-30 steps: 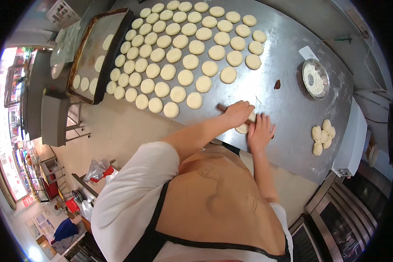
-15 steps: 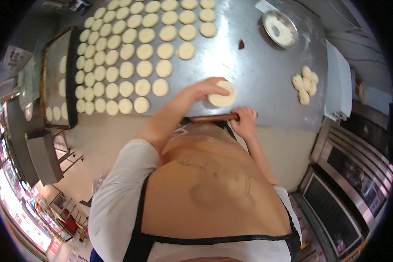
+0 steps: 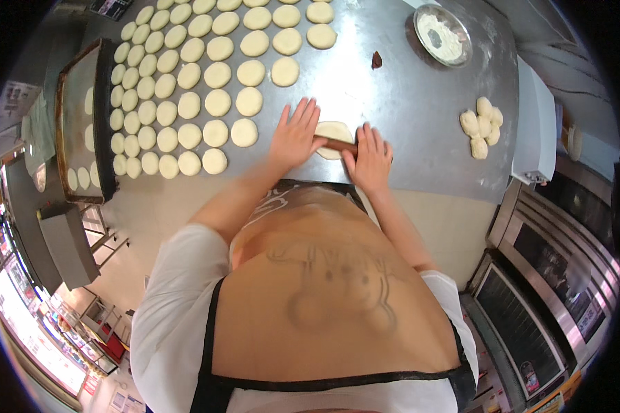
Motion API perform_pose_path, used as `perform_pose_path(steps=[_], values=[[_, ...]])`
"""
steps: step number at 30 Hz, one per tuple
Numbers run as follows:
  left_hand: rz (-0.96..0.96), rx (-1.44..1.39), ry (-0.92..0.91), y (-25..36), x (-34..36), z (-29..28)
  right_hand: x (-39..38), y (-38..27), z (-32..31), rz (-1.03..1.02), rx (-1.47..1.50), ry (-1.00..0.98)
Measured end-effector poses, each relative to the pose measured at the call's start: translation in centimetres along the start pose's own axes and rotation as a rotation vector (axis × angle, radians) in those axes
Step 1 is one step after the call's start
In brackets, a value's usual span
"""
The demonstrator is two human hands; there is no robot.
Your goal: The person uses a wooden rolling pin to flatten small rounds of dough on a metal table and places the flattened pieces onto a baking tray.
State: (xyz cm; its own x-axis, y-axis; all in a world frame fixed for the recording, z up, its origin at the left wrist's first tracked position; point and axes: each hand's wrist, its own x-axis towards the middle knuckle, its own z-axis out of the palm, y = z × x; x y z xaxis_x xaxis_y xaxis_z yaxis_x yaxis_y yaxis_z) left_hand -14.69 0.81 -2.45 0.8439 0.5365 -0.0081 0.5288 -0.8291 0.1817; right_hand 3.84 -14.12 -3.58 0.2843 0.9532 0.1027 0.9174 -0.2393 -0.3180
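Observation:
A flat dough disc [image 3: 335, 129] lies on the steel table near its front edge. Across it rests a brown wooden rolling pin [image 3: 339, 144], whose ends are hidden under my palms. Flat on the pin's left end is my left hand [image 3: 295, 137], its fingers stretched out and pointing away from me. My right hand [image 3: 371, 159] bears on the other end, fingers likewise extended rather than wrapped round it. To the left, several rows of round dough pieces [image 3: 218, 102] cover the table. A cluster of small dough balls [image 3: 484, 126] sits to the right.
A metal bowl of white flour [image 3: 455, 60] stands at the far right. A small dark brown scrap [image 3: 377, 60] lies on the steel table [image 3: 420, 124]. Along the left edge is a baking tray [image 3: 63, 131] with a few dough rounds. A steel oven [image 3: 530, 275] stands at right.
My left hand has let go of the dough disc, which now lies on the table. The rolling pin has moved from the table edge onto the dough, with both hands laid on it.

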Motion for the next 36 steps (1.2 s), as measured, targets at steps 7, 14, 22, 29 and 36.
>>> perform_pose_path(steps=[7, 14, 22, 29, 36], values=[[0.016, 0.019, 0.184, -2.2, 7.4, -0.8, 6.5, 2.2, 0.3, 0.098, -0.197, 0.052], [-0.006, -0.109, 0.000, -0.5, -2.3, 1.4, 0.2, 0.3, 0.9, -0.042, -0.053, -0.019], [-0.059, 0.052, 0.150, -3.8, 5.1, -1.1, 9.4, 1.5, 1.2, -0.011, -0.120, 0.078], [0.102, -0.142, -0.048, 0.1, -3.8, 0.1, -0.5, 1.8, 0.7, -0.033, -0.003, -0.017], [0.072, -0.312, 0.146, -3.6, 8.4, 0.2, 11.4, 3.0, 1.3, 0.054, -0.109, 0.109]])
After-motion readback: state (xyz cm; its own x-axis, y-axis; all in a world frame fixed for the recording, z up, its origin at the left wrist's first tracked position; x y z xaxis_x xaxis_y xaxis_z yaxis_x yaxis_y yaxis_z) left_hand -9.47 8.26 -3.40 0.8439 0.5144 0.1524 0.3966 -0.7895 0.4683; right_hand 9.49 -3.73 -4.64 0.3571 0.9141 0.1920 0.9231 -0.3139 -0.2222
